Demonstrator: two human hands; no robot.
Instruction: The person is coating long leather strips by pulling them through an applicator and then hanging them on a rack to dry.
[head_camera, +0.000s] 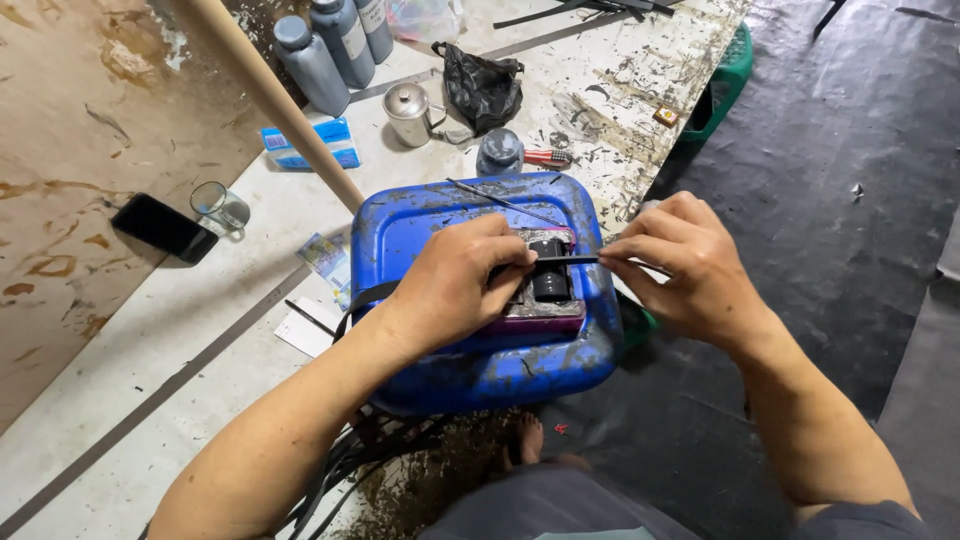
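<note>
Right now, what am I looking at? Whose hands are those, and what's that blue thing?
There is one picture, taken by a camera worn on a person's head, looking down at their own two bare hands. The blue thing is a stained plastic container lying on its side, used like a small workbench. On it sits a small block with a black roller. The left hand and right hand each pinch a thin black strip, stretched between them over the roller. Further back on the floor lie grey bottles, a metal cup, a black bag, a glass and a phone.
</note>
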